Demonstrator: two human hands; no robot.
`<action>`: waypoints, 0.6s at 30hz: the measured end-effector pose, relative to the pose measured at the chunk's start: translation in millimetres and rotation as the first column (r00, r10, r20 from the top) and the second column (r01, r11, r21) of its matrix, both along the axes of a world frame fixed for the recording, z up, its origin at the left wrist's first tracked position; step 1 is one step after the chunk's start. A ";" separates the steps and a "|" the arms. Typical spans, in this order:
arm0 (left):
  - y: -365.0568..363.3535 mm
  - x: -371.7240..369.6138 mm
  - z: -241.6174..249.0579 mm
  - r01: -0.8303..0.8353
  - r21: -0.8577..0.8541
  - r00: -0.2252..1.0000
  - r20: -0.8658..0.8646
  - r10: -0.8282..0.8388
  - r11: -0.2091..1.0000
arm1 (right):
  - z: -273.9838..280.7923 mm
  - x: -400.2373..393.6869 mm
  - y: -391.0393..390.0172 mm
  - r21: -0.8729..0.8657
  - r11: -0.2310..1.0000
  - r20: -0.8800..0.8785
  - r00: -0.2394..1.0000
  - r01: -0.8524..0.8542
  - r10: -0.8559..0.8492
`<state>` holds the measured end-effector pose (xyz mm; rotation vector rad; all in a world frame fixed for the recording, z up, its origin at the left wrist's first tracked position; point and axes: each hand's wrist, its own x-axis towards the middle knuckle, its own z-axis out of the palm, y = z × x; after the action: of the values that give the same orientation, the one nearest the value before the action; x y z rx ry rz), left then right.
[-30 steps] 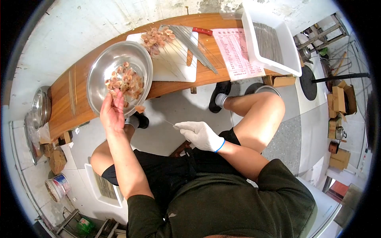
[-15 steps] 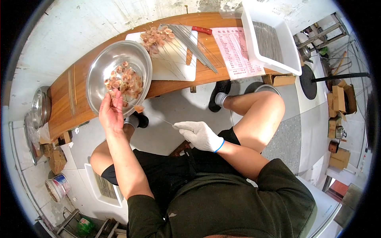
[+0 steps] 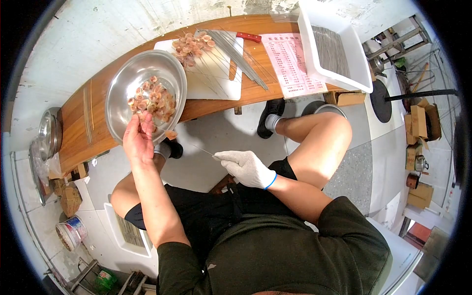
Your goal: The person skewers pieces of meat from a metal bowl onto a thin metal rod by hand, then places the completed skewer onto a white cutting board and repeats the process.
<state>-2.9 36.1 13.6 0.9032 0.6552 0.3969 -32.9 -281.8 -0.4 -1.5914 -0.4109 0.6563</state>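
Note:
My bare left hand [image 3: 139,141] is palm up at the near rim of a steel bowl [image 3: 118,88], its fingers curled toward the thumb. What they pinch, if anything, I cannot make out. Small, round, pinkish-brown meat pieces [image 3: 156,101] lie in the bowl, just beyond my fingertips. Over the floor, my right hand [image 3: 246,167], in a white knitted glove, grips a thin metal skewer [image 3: 205,150]. That skewer slants up and left toward my left hand, with a meat piece [image 3: 170,134] threaded near its far end, beside the bowl's rim.
A white cutting board [image 3: 211,86] on the wooden table [image 3: 73,132] bears loaded skewers [image 3: 191,46] and bare metal skewers [image 3: 238,59]. Farther right lie a red-handled knife [image 3: 249,37], a pink printed sheet [image 3: 290,69] and a white bin [image 3: 361,78] of skewers. Another bin [image 3: 110,221] stands by my left leg.
My left fingers have curled in slightly at the bowl's rim. The gloved right hand and its skewer have hardly moved. The whole view has shifted a little.

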 end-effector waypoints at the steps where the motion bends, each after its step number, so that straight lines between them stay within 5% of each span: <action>1: -1.9 0.3 0.9 -0.004 0.001 1.000 -0.002 0.004 1.000 | -0.3 -0.1 0.3 0.003 1.000 0.007 1.000 0.000 0.000; 18: -2.1 -1.3 -16.5 -0.026 -0.098 0.999 0.024 0.029 0.995 | 1.1 -1.8 1.0 -0.013 1.000 0.010 1.000 -0.004 0.004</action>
<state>-4.2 34.0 -2.9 0.7955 0.6589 0.3969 -34.7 -280.8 0.7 -1.6068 -0.4177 0.6554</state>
